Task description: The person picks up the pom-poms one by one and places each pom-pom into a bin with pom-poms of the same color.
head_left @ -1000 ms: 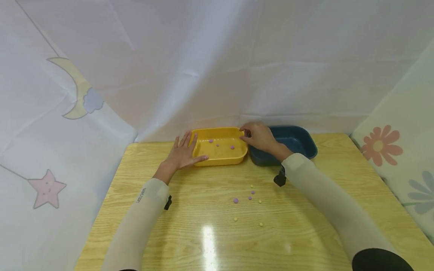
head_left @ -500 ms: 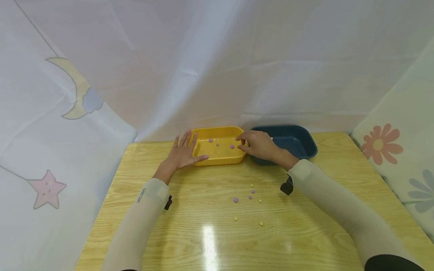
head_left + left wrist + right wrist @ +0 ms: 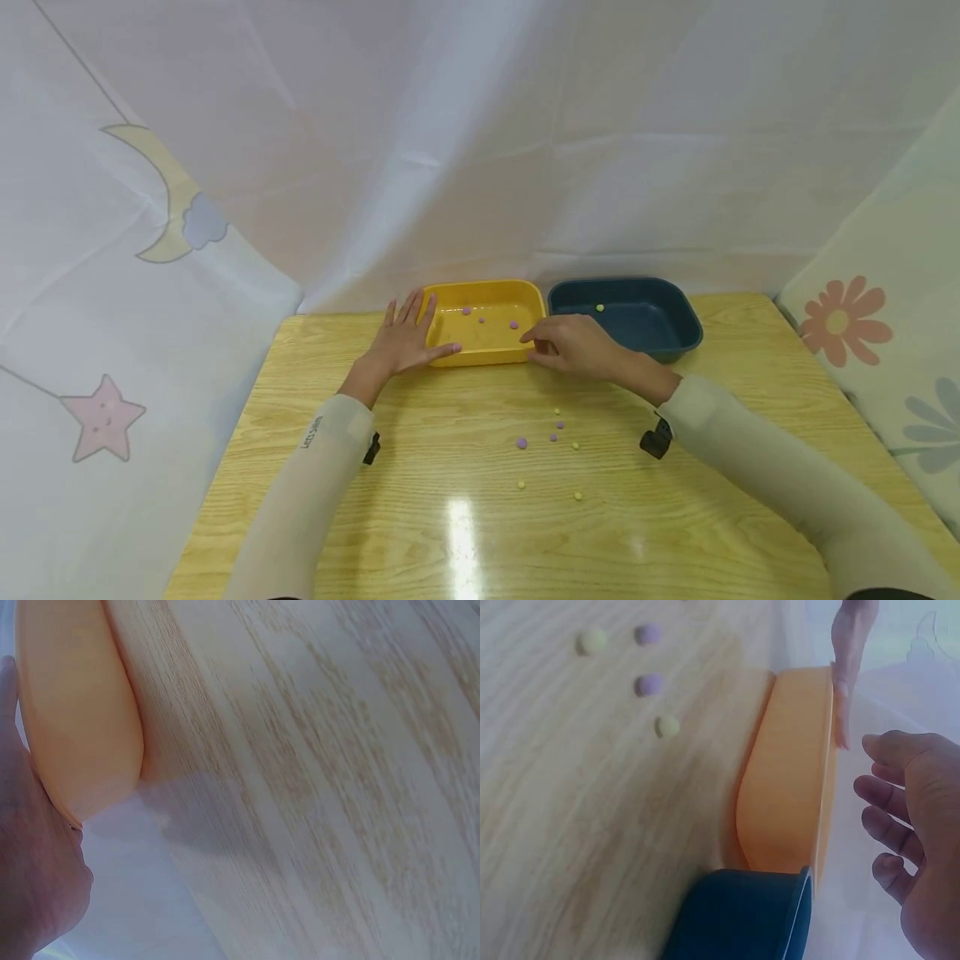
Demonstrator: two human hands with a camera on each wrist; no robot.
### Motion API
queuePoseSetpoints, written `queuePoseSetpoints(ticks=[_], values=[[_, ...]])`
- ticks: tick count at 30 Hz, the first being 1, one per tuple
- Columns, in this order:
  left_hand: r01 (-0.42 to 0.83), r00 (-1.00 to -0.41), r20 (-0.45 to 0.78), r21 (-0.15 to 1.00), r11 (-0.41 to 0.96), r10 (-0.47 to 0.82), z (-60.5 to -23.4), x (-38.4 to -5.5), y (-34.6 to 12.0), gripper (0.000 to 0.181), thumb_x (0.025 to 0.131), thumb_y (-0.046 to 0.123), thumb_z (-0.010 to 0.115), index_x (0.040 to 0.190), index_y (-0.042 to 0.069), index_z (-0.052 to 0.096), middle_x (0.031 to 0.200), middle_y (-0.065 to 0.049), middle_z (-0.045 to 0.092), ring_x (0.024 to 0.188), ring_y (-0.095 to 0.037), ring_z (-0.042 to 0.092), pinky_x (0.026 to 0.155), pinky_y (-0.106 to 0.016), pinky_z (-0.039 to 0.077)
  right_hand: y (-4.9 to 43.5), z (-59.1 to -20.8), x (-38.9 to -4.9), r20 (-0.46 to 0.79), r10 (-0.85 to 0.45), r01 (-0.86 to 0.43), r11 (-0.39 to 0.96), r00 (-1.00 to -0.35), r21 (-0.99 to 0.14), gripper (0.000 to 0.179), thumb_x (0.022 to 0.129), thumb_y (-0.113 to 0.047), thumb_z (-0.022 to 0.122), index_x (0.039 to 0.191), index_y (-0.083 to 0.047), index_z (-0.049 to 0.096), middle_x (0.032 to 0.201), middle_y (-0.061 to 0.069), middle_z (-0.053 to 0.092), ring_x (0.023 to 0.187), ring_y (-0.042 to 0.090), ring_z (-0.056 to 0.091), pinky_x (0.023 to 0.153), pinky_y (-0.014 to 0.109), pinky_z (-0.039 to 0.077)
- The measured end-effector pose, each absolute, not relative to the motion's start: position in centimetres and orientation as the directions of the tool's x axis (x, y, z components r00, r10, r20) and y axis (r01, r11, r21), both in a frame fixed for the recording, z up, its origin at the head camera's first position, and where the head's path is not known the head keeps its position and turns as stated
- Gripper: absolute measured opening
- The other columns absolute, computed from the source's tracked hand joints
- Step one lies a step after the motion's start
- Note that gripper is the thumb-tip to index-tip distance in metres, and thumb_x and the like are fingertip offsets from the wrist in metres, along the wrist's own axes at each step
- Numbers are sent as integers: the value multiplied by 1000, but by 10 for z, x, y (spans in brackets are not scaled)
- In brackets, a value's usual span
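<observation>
My left hand (image 3: 401, 342) lies over the left rim of a yellow tray (image 3: 491, 358) with its fingers spread. Inside that tray are three purple balls (image 3: 513, 325). Loosely curled and holding nothing, my right hand (image 3: 581, 346) hovers above the near side where the yellow tray meets a dark blue tray (image 3: 692, 337). A small yellow ball (image 3: 600, 308) lies in the blue tray. The right wrist view shows the fingers (image 3: 891, 829) bent with a gap to the thumb. Part of the blue tray's front is hidden behind the right hand.
Several loose balls lie on the wooden table (image 3: 420, 500) in front of the trays: purple ones (image 3: 522, 443) and yellow ones (image 3: 577, 496). A white printed cloth (image 3: 480, 167) hangs right behind both trays and at the sides.
My right hand has come down toward the near edge of the trays, uncovering the blue tray and the yellow ball in it. My left hand has stayed put on the yellow tray.
</observation>
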State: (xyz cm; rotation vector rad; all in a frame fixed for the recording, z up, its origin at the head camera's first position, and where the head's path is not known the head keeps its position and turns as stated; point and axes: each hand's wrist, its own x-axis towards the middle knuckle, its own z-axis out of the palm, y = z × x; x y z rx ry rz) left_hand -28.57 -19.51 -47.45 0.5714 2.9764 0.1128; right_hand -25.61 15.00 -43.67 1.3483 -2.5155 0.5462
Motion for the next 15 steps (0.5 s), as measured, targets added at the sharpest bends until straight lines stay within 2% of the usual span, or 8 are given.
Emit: queuePoseSetpoints(ticks=[4,10,15], values=[[370,-922,-89,89,925,377,-475,-285,-195,116,94,91,26,171,8,-4,177,-18,-11,165,-33,-7,130,-61,-4,151,-441,-248,344,-776,-848,474,-529,-235,22,90,-18,87,109,-8,82,88,0,74,70,13,64,61,26,51],[376,-920,-79,101,921,384,-476,-286,-196,117,93,92,26,171,9,-4,177,-18,-10,165,-33,-7,130,-62,-4,156,-452,-236,263,-826,-853,413,-498,-318,24,92,-21,85,113,-10,80,87,-4,71,69,3,51,60,22,45],[367,-922,-91,112,923,377,-478,-288,-197,121,90,96,22,171,10,-5,177,-17,-12,165,-32,-9,130,-61,-6,157,-464,-227,220,-855,-848,368,-470,-381,28,91,-21,86,115,-7,80,89,-3,71,71,3,54,60,20,45]])
